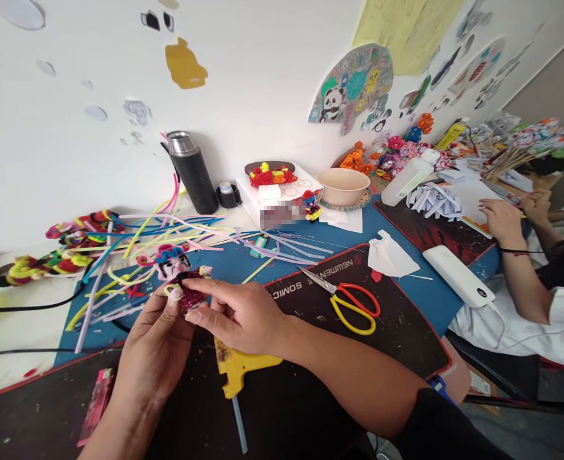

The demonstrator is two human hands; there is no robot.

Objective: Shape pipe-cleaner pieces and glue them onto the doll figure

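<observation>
A small fuzzy figure with a pink face, blue headpiece and dark red body stands upright between my hands, left of the middle. My left hand is closed round its lower left side, thumb against its front. From the right, my right hand reaches over; its index finger touches the figure's chest and its thumb lies by the lower body. Under my right hand is a yellow glue gun with a clear stick at its end.
Scissors with red and yellow handles lie right of my hands. Coloured pipe cleaners spread behind them. A black flask stands near the wall. Another person's hands work at the right, beside a white power bank.
</observation>
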